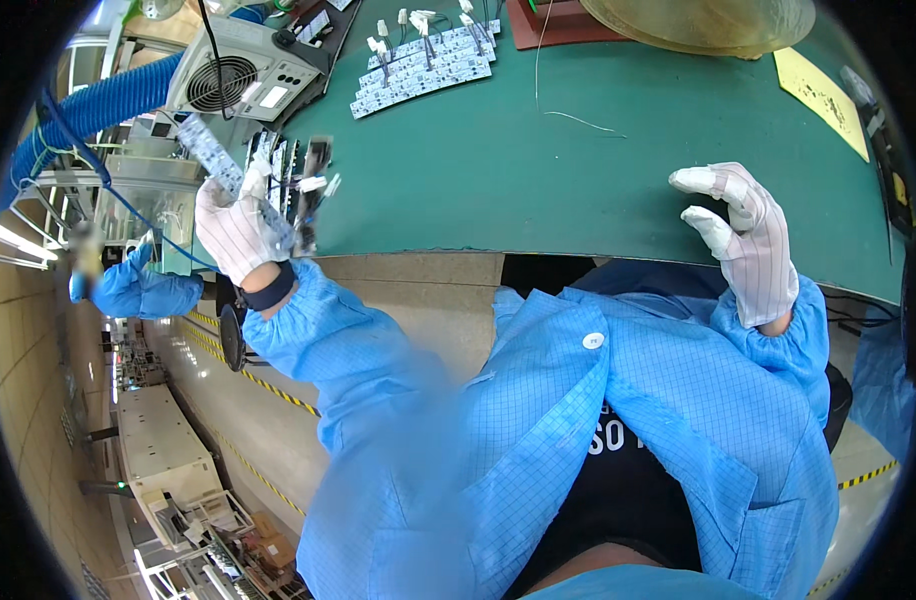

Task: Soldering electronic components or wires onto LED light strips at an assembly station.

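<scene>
by the green table's (578, 185) left end, we see a pale board strip (210, 152) slanting upper left to lower right, apparently gripped, though blurred, by the left hand (232, 232); at the table's near right, the right hand (748, 235) curls leftward, thumb and forefinger apart.

Green worktop (458, 190). On its far side, a translucent amber round vessel (698, 30), cut off by the top of the view, overlaps a reddish-brown mat (568, 32). A thin pale wire (580, 121) curls just left of the mat. Toward the right edge lies a yellow sheet (821, 100) with dark markings. By the left edge, toward the far end, sits a grey box (243, 80) with a round fan grille; a blue corrugated hose (108, 100) passes behind it. Beyond that edge: a co-worker's blue sleeve (143, 292), yellow-and-black floor tape (278, 391) and a long pale cabinet (163, 440).
</scene>
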`<state>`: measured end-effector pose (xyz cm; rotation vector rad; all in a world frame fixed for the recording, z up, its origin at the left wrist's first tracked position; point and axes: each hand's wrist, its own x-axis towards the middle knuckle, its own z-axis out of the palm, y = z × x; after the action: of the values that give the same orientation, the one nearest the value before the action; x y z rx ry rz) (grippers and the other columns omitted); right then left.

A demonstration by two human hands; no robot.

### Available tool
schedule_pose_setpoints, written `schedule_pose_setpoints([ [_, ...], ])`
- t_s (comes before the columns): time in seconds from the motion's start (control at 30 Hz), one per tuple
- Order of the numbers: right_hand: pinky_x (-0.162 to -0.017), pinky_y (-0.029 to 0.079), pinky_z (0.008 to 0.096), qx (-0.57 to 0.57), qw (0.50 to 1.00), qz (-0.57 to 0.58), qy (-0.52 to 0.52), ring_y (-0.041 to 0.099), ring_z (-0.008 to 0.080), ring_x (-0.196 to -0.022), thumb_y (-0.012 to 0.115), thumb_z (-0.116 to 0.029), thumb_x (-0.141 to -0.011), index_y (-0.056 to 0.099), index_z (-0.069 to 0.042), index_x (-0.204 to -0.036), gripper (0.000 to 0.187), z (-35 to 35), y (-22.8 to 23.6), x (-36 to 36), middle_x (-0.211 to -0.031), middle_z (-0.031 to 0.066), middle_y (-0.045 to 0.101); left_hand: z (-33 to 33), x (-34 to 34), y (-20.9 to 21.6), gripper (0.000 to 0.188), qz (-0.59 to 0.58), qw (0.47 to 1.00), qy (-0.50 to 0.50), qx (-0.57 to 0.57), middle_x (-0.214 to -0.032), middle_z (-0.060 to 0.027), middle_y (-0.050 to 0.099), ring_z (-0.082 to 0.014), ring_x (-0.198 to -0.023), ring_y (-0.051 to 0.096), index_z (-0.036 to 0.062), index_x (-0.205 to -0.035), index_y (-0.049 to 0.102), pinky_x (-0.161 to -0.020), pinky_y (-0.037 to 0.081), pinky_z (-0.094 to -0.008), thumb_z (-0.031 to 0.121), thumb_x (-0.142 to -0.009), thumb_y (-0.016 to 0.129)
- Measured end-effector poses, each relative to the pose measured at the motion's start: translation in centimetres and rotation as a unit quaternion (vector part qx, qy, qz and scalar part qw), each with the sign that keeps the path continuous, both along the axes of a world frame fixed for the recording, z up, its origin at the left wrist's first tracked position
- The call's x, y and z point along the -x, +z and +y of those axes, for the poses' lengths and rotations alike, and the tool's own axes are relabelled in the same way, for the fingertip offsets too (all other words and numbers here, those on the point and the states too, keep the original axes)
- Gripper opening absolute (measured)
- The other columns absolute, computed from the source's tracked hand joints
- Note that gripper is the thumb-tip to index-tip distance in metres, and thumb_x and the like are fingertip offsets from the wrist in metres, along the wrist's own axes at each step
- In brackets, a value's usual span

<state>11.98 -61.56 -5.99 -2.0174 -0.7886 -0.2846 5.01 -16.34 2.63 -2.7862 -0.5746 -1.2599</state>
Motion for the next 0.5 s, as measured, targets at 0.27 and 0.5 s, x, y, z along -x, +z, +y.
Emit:
schedule_pose_setpoints([
  [0.27,-0.070,0.048,0.0298,-0.007,1.000,-0.003,-0.007,0.060,0.0218,-0.077,0.067,-0.012,-0.077,0.063,-0.008,-0.098,0.022,0.2,-0.7,0.1,-0.086,0.0083,0.061,-5.7,-0.4,1.3,0.026,0.133,0.958,-0.104,0.233,-0.077,-0.0075,0.063,-0.0149,-0.072,0.058,0.0010,-0.094,0.064,-0.068,0.045,-0.0283,0.016,-0.073,0.068],
  [0.5,-0.071,0.049,0.0294,-0.006,1.000,-0.009,-0.005,0.061,0.0199,-0.078,0.067,-0.013,-0.077,0.062,-0.008,-0.102,0.025,0.4,-0.6,0.3,-0.084,0.0071,0.063,-9.2,2.1,3.5,0.020,-0.231,0.969,-0.089,0.014,-0.088,-0.0073,0.061,-0.0146,-0.074,0.055,0.0029,-0.092,0.060,-0.068,0.046,-0.0298,0.021,-0.084,0.054],
])
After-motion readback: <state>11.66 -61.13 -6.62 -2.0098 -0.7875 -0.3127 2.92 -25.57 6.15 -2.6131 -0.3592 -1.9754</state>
